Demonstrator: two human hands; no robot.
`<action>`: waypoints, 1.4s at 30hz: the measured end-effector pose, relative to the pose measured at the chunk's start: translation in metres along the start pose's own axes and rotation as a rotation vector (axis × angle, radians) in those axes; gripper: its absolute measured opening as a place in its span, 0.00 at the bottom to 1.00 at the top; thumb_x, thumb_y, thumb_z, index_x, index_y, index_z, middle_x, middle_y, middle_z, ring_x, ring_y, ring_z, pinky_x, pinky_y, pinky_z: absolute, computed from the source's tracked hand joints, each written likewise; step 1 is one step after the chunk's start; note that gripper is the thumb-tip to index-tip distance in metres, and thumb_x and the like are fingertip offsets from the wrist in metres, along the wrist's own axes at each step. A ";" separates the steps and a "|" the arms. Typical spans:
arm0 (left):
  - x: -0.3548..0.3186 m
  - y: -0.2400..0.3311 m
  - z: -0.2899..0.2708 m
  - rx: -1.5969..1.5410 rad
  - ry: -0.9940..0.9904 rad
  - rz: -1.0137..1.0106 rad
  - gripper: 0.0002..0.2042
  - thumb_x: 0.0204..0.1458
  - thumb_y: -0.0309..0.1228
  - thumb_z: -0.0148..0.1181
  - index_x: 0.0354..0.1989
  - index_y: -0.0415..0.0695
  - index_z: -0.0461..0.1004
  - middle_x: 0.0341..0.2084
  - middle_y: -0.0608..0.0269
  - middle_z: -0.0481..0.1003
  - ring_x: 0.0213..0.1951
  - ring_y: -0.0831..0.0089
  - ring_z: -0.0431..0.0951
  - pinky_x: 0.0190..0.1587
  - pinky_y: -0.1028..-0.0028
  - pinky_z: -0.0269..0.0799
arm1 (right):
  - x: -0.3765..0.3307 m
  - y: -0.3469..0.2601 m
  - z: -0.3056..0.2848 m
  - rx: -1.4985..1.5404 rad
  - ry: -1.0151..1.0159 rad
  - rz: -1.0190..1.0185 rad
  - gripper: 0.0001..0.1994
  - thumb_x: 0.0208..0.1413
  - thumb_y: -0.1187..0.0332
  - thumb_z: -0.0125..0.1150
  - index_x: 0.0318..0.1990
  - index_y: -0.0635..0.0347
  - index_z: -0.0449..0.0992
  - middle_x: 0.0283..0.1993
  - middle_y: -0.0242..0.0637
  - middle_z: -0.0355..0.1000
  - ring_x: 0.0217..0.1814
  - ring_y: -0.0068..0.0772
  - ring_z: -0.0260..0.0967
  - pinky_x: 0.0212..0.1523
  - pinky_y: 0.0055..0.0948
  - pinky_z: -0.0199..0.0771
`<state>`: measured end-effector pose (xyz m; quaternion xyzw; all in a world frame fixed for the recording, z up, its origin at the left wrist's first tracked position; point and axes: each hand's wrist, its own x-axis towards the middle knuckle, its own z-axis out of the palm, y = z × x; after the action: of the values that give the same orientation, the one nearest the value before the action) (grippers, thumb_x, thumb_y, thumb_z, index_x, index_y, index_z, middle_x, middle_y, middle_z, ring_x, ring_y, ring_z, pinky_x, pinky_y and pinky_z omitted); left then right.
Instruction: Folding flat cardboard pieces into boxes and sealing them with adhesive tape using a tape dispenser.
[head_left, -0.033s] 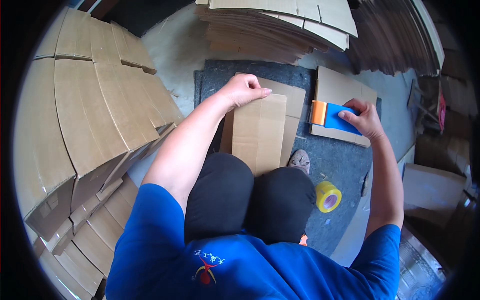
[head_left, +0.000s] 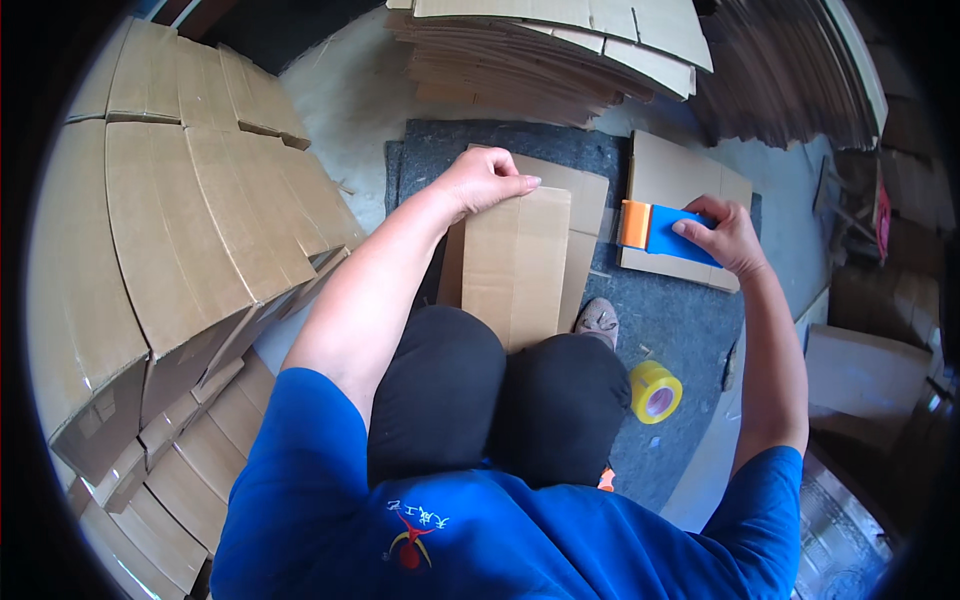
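Cardboard carton (head_left: 515,265) is sitting right in front of the person's knees, a plain brown panel facing up and a faint line running down its middle. From where I'm standing, the left hand (head_left: 490,183) is pinching the far edge of it, thumb and curled fingers closing together on the cardboard. Some of the fingertips are hiding, so I can't tell how much they're clamping. More cardboard is spreading out behind the carton, and I honestly can't tell if it's part of the same thing.

Meanwhile the right hand (head_left: 730,238) is gripping a blue-and-orange tape dispenser (head_left: 668,232), thumb pressing on the blue face and fingers wrapping round the far side. Its orange end is pointing left toward the carton, but the two aren't touching. In my view it's overlapping a flat cardboard piece (head_left: 690,165) that's lying off to the right; can't tell how high above it the dispenser is hovering.

All this is happening over a dark grey mat (head_left: 690,335). Some yellow tape (head_left: 648,382) is resting there beside the right knee, and a shoe (head_left: 598,318) is poking out just past that knee. Brown boxes (head_left: 155,200) are piling up along the left, while a stack of flat cardboard (head_left: 550,65) is leaning into view past the mat.
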<state>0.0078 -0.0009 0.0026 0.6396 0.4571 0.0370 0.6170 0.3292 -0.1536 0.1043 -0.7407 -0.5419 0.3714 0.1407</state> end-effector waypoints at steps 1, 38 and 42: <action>-0.001 0.001 0.000 -0.030 -0.006 -0.021 0.17 0.46 0.43 0.73 0.25 0.41 0.76 0.25 0.63 0.77 0.30 0.78 0.74 0.35 0.74 0.72 | 0.004 0.001 0.004 -0.080 0.005 0.011 0.22 0.46 0.50 0.72 0.38 0.62 0.82 0.30 0.40 0.78 0.33 0.32 0.78 0.39 0.32 0.79; -0.169 0.099 0.016 -0.741 -0.110 0.175 0.29 0.66 0.54 0.42 0.56 0.36 0.69 0.44 0.62 0.72 0.47 0.75 0.71 0.52 0.73 0.67 | -0.129 -0.087 0.027 0.613 0.495 -0.423 0.13 0.55 0.65 0.68 0.42 0.66 0.80 0.36 0.31 0.77 0.38 0.19 0.71 0.41 0.21 0.72; -0.230 0.134 0.026 -0.876 -0.266 0.234 0.30 0.67 0.56 0.36 0.51 0.38 0.71 0.43 0.60 0.72 0.47 0.73 0.71 0.54 0.71 0.68 | -0.173 -0.137 0.015 0.442 0.491 -0.559 0.16 0.52 0.62 0.72 0.41 0.66 0.80 0.36 0.33 0.77 0.38 0.20 0.72 0.41 0.22 0.72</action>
<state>-0.0373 -0.1410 0.2258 0.3654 0.2403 0.2135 0.8736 0.1992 -0.2627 0.2465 -0.5837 -0.5795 0.2391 0.5160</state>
